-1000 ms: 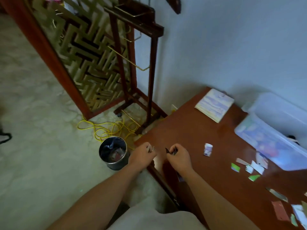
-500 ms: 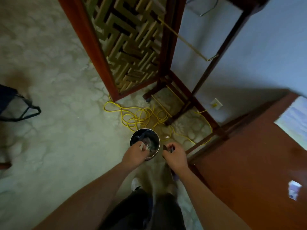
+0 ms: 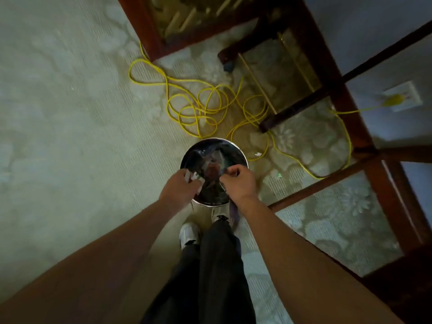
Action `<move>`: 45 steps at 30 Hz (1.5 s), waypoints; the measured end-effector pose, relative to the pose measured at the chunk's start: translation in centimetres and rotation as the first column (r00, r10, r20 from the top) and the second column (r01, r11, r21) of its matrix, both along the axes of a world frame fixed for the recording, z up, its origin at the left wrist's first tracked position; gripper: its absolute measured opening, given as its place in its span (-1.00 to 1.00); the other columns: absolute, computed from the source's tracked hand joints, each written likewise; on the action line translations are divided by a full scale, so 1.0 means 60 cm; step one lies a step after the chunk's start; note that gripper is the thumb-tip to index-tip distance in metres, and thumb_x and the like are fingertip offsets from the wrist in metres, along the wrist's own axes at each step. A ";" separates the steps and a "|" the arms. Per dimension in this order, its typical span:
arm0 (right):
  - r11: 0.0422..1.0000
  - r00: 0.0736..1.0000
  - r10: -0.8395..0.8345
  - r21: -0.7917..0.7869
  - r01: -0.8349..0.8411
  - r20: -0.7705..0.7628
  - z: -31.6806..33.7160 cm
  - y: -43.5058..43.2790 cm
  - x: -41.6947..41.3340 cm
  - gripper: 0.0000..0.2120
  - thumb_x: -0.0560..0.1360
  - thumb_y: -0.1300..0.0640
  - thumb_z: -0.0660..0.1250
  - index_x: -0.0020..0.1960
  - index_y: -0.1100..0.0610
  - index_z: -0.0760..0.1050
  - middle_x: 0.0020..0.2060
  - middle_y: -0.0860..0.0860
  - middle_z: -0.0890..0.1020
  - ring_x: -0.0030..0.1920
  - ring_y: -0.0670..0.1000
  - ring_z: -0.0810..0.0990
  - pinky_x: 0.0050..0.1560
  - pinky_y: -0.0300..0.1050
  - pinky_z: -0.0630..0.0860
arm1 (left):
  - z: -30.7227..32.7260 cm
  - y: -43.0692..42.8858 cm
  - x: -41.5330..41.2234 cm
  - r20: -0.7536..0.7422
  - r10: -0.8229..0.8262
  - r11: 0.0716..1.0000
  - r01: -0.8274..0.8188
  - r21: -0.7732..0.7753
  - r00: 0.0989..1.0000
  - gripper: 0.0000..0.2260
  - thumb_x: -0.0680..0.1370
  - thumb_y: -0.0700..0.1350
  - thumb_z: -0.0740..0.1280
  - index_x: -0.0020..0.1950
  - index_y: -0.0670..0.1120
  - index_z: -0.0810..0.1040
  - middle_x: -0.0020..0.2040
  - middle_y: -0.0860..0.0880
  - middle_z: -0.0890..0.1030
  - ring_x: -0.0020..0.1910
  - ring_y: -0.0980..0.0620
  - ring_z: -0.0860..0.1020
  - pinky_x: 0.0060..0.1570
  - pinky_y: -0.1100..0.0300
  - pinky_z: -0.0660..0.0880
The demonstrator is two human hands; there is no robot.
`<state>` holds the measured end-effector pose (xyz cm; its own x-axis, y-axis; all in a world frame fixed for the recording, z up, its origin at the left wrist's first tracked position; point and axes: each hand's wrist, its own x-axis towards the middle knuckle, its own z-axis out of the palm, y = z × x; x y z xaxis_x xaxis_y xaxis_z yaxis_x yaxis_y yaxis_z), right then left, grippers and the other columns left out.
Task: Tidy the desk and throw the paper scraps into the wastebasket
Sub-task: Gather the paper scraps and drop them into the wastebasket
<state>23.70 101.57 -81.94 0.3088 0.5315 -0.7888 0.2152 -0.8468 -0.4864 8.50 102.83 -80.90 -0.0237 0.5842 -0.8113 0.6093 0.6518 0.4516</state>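
Observation:
A round metal wastebasket (image 3: 233, 146) with a dark liner stands on the carpet just ahead of my feet. Paper scraps (image 3: 211, 170) lie inside it. My left hand (image 3: 181, 189) hovers over the near left rim, its fingers curled round white paper scraps (image 3: 193, 177). My right hand (image 3: 238, 183) is over the near right rim, fingers curled, pinching something small and dark that I cannot make out. The desk top is out of view.
A tangled yellow cable (image 3: 198, 106) lies on the carpet beyond the basket and runs to a wall socket (image 3: 402, 97). Dark wooden stand legs (image 3: 289, 111) and desk rails (image 3: 327, 181) cross the right. Small scraps (image 3: 258, 154) lie on the floor.
The view swung from the desk down to the floor. Both hands carried their scraps from the desk edge to above the wastebasket opening.

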 end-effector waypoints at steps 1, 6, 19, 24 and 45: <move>1.000 1.000 0.004 -0.020 -0.004 -0.001 -0.031 0.007 0.001 -0.85 0.42 0.17 0.38 -0.23 0.00 0.44 -0.28 -0.02 0.56 -0.12 0.15 0.60 -0.01 0.15 0.59 | -0.031 0.006 0.004 -0.004 0.015 1.000 -0.015 -0.016 1.000 -0.91 0.51 -0.09 0.35 -0.14 -0.07 0.48 -0.23 -0.06 0.54 -0.20 -0.09 0.52 -0.21 0.10 0.42; 0.994 0.998 0.000 -0.108 -0.007 -0.066 -0.154 0.031 0.004 -0.88 0.48 0.21 0.30 -0.20 0.06 0.42 -0.29 0.06 0.55 -0.25 0.10 0.50 -0.15 0.01 0.46 | -0.158 0.026 0.039 -0.006 0.097 0.992 -0.097 -0.086 0.995 -0.91 0.52 -0.09 0.33 -0.03 -0.05 0.47 -0.10 -0.08 0.57 -0.01 -0.18 0.58 0.07 -0.14 0.56; 0.983 0.993 -0.009 -0.184 -0.013 -0.119 -0.268 0.070 0.028 -0.50 0.51 0.10 0.35 0.42 0.16 0.37 0.06 0.06 0.52 0.06 0.05 0.47 0.08 -0.09 0.39 | -0.281 0.045 0.065 -0.003 0.235 0.950 -0.230 -0.211 0.972 -0.57 0.39 0.14 0.22 0.11 -0.11 0.56 0.02 -0.18 0.62 -0.12 -0.11 0.54 -0.06 0.08 0.46; 0.981 0.990 0.101 -0.154 -0.115 -0.099 -0.249 0.059 0.031 -0.45 0.54 0.15 0.30 0.50 0.16 0.27 0.35 0.11 0.49 0.34 0.14 0.45 0.21 -0.07 0.38 | -0.254 0.048 0.072 -0.019 0.220 0.961 -0.220 -0.169 0.975 -0.68 0.59 -0.15 0.20 0.33 -0.10 0.50 0.10 -0.09 0.55 0.08 -0.09 0.51 0.12 0.14 0.41; 0.958 0.962 0.175 0.187 -0.216 0.211 0.324 -0.109 0.039 -0.75 0.45 0.18 0.37 0.13 0.08 0.53 0.05 0.02 0.60 0.03 0.05 0.58 0.01 -0.02 0.54 | 0.291 -0.042 0.041 -0.027 -0.277 0.952 0.279 0.127 0.960 -0.74 0.56 -0.18 0.25 0.24 -0.12 0.53 0.18 -0.15 0.57 0.14 -0.14 0.55 0.15 0.03 0.50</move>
